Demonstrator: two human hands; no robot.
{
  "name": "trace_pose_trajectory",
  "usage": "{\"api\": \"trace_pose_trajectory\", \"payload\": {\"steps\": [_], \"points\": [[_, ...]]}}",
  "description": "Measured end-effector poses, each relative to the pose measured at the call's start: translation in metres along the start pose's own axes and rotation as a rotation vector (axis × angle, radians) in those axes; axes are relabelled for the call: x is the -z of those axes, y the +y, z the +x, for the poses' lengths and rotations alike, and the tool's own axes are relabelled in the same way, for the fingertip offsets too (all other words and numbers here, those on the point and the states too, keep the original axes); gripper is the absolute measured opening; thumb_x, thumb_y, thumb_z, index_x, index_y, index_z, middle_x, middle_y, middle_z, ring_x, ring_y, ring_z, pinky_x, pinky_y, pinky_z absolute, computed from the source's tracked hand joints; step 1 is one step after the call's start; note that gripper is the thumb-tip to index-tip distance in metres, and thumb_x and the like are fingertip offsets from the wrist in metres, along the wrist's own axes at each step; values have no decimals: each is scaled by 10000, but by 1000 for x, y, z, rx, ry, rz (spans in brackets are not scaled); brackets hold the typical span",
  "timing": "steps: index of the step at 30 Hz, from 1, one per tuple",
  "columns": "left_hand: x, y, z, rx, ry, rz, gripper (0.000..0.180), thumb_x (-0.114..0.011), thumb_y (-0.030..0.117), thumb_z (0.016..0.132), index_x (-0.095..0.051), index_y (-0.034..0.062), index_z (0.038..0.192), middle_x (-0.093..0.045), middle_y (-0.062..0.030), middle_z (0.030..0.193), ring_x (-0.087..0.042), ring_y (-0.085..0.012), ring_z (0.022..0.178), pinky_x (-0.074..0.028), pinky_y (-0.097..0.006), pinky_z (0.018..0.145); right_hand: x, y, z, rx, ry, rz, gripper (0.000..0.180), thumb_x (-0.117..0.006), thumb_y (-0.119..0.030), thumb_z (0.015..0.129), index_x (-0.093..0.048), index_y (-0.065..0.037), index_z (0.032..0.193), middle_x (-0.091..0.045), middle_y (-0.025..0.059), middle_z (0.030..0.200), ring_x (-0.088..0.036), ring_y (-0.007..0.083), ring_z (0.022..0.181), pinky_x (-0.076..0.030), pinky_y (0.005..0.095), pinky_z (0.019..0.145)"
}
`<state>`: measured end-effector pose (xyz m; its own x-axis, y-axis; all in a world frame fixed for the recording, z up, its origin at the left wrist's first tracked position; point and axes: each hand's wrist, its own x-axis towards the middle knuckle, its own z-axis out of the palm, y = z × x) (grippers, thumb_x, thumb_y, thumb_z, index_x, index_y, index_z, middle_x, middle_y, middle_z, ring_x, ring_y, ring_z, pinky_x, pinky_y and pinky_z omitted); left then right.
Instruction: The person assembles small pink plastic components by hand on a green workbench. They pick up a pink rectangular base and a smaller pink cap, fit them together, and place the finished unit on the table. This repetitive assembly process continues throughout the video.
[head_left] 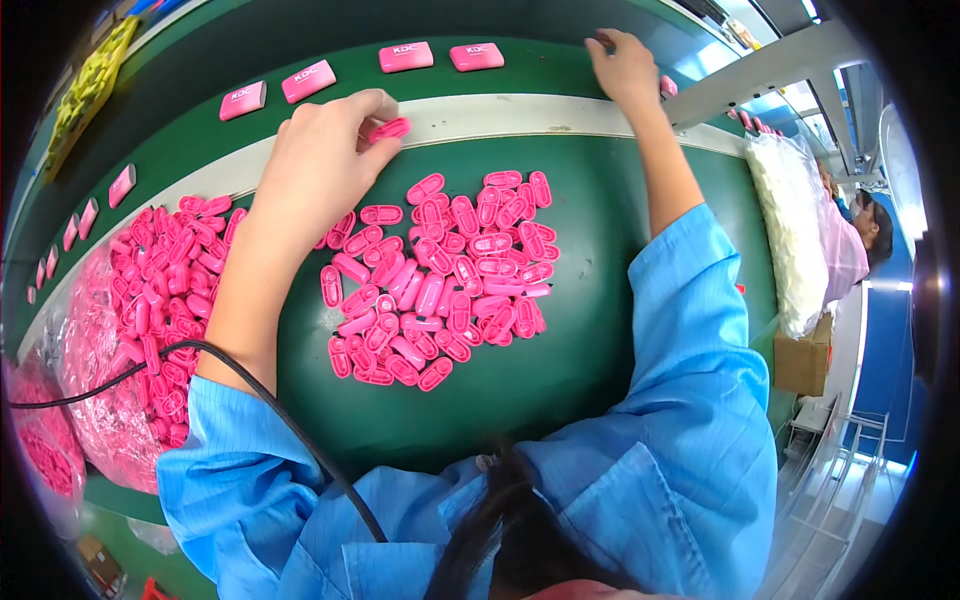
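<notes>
My left hand (325, 150) pinches a pink oval plastic part (390, 130) between thumb and fingers, above the pale strip along the belt's near side. My right hand (625, 68) reaches out over the green belt (545, 75), its fingers loosely bent and apart with nothing visible in them. Between my forearms, a loose pile of pink oval plastic parts (440, 265) lies on the green worktable (590, 300). Several pink printed cases (405, 56) sit in a spaced row along the belt. Another pink piece (668, 86) shows just beside my right wrist.
On the left, a clear plastic bag (95, 330) spills many pink parts beside my left forearm. A black cable (270, 400) crosses that sleeve. A metal post (760, 75) rises at right, near a white-filled bag (785, 230), a cardboard box (803, 360) and another person (850, 240).
</notes>
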<state>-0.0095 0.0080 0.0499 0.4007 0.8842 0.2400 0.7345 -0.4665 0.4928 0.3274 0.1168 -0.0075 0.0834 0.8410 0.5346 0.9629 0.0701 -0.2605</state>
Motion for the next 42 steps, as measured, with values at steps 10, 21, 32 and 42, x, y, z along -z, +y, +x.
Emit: {"api": "trace_pose_trajectory", "payload": {"steps": [10, 21, 32, 42], "points": [[-28, 4, 2, 58, -55, -395, 264, -648, 101, 750, -560, -13, 972, -601, -41, 859, -518, -64, 685, -439, -199, 631, 32, -18, -6, -86, -287, 355, 400, -664, -255, 743, -593, -17, 1057, -635, 98, 933, -595, 143, 852, -457, 245, 758], [-37, -14, 6, 294, 5, -1111, 300, -666, 106, 775, -574, -37, 1022, -625, -73, 896, -588, -107, 789, -465, -211, 706, 27, -137, -87, -113, -607, 1509, 320, -615, -84, 806, -506, 49, 1075, -613, 90, 891, -606, 136, 769, -501, 244, 685], [-38, -7, 3, 270, 82, -1046, 357, -629, 132, 814, -547, -55, 1107, -627, -97, 950, -604, -114, 831, -497, -207, 743, 25, -137, -89, -20, -614, 1348, 296, -611, -98, 815, -545, 44, 1067, -622, 76, 876, -579, 99, 750, -486, 225, 691], [-38, -6, 1, 135, 144, -741, 338, -650, 101, 786, -573, -73, 1065, -650, -137, 907, -626, -139, 821, -506, -232, 734, 28, -139, -91, -3, -524, 1376, 281, -610, -61, 809, -544, 46, 1061, -621, 75, 899, -582, 102, 773, -489, 227, 702]]}}
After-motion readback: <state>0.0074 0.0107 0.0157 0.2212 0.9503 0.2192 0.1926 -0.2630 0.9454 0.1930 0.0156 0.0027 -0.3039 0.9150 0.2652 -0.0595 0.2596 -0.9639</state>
